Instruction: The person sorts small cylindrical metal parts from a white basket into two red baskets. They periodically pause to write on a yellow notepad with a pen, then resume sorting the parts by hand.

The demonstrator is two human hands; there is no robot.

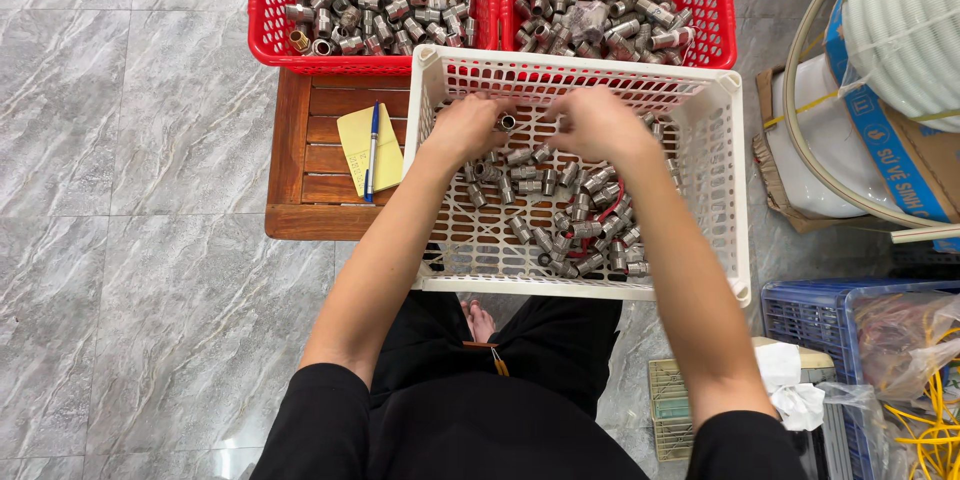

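Your legs are closest, in black, with the white basket [735,190] just past them. Both hands are inside it. Your left hand [463,130] pinches a small metal fitting [507,122] at the far wall. Your right hand [597,123] curls over the fittings pile [575,215]; I cannot tell what it holds. Keep your pinch snug. Two red baskets [268,10] sit behind.

Both arms outstretched — left hand [462,130] and right hand [597,123] curled, close together
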